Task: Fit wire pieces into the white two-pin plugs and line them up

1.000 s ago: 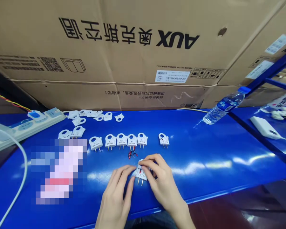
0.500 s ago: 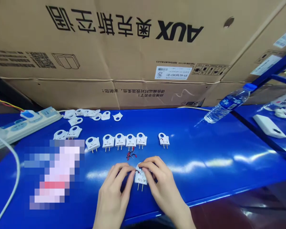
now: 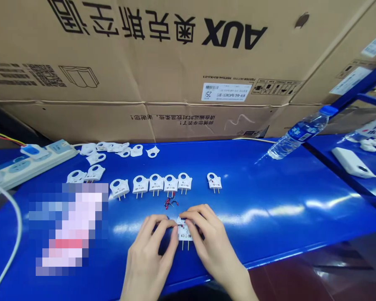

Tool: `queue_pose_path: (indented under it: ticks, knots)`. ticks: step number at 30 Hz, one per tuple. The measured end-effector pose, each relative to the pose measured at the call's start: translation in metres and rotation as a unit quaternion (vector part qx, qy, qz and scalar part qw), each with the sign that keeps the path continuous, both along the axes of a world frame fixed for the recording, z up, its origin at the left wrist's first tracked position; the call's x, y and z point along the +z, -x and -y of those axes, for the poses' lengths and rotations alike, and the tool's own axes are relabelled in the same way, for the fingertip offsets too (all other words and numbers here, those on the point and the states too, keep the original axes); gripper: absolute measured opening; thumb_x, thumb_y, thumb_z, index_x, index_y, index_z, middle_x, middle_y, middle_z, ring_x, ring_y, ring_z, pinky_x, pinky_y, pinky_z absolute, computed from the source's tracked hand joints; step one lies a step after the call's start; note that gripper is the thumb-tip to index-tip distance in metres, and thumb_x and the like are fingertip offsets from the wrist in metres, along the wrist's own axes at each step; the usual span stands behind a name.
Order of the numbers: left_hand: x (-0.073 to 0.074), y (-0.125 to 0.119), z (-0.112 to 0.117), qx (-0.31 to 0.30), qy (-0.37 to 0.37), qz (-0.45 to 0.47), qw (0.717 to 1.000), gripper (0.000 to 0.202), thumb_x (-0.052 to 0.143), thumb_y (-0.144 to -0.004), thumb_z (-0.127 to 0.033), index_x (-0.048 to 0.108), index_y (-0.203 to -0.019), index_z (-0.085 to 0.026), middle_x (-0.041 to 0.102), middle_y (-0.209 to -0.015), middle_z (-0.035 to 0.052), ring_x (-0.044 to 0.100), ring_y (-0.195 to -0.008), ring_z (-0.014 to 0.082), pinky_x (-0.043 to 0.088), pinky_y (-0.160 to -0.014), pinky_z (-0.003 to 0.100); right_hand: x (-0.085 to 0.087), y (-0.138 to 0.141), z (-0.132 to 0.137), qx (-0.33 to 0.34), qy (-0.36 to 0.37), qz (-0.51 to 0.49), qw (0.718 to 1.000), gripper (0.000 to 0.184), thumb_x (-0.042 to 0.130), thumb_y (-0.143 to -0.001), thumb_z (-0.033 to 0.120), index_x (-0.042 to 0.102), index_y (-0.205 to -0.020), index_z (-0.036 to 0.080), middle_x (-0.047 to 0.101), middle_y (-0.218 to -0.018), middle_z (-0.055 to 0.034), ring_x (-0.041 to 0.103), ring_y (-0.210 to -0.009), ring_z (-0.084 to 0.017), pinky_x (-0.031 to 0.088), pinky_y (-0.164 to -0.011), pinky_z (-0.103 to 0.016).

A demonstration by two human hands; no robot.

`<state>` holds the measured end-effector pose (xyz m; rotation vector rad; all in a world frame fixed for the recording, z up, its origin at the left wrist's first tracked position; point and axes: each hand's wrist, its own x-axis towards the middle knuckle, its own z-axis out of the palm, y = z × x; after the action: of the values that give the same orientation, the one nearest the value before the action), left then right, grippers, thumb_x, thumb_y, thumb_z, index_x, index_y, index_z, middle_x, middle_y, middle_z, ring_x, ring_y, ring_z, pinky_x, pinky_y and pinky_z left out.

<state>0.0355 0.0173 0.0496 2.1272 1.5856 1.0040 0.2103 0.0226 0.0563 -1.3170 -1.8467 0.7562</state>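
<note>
Closest to the camera, a left hand (image 3: 148, 251) and a right hand (image 3: 214, 240) hover over a blue workbench (image 3: 269, 196), their fingertips closed on a small white two-pin plug (image 3: 184, 232) from both sides. The plug sits between the hands near the bench's front edge, its two brass pins pointing toward the person. Whether it touches the bench, I cannot tell. A thin wire (image 3: 178, 225) crosses its top beneath the fingers. Just beyond lies a small tangle of red and black wires (image 3: 171, 203). Past that, five matching plugs (image 3: 156, 184) stand in a loose row with their pins toward the person, and a sixth plug (image 3: 214, 182) sits apart to the right. Two more plugs (image 3: 94, 172) lie to the left, beside a pixelated, unreadable object (image 3: 69, 228). Farther back, white plug covers (image 3: 136, 150) are scattered near a white power strip (image 3: 34, 161). At the right, a clear plastic water bottle (image 3: 301, 133) with a blue cap lies tilted at the bench's back edge, its contents hard to make out. Behind everything, a closed cardboard carton (image 3: 175, 71) printed with upside-down AUX lettering rises like a wall.
</note>
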Motion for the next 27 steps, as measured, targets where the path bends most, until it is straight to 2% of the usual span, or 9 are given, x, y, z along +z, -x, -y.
queue_pose_path:
  ticks: [6, 14, 27]
  knots:
    - [0.0017, -0.002, 0.0004, -0.011, -0.007, 0.004, 1.0, 0.008, 0.057, -0.1, -0.027, 0.063, -0.096, -0.027, 0.067, -0.096, 0.0002, 0.068, -0.088, 0.0163, 0.054, -0.076, 0.027, -0.001, -0.0007, 0.001, 0.009, 0.009, 0.003, 1.0, 0.031, 0.045, -0.106, 0.01, 0.066, -0.121, 0.027, 0.065, -0.113, -0.0054, 0.06, -0.106, -0.022, 0.052, -0.095, -0.039]
    - [0.0019, -0.0005, 0.002, -0.021, 0.019, 0.009, 1.0, 0.01, 0.055, -0.101, -0.028, 0.063, -0.096, -0.027, 0.068, -0.095, 0.0006, 0.069, -0.086, 0.0164, 0.055, -0.076, 0.027, -0.0006, -0.0011, 0.0016, 0.014, 0.017, -0.007, 1.0, 0.029, 0.046, -0.107, 0.011, 0.065, -0.122, 0.026, 0.065, -0.114, -0.0055, 0.059, -0.108, -0.021, 0.052, -0.094, -0.038]
    - [0.0029, -0.0024, 0.0015, -0.02, 0.034, 0.021, 0.999, 0.011, 0.056, -0.1, -0.029, 0.063, -0.093, -0.027, 0.07, -0.091, 0.0004, 0.069, -0.084, 0.0171, 0.055, -0.075, 0.028, 0.0003, -0.001, 0.0016, 0.011, -0.012, 0.014, 1.0, 0.027, 0.045, -0.102, 0.005, 0.064, -0.107, 0.025, 0.065, -0.109, -0.0045, 0.061, -0.102, -0.02, 0.055, -0.09, -0.035]
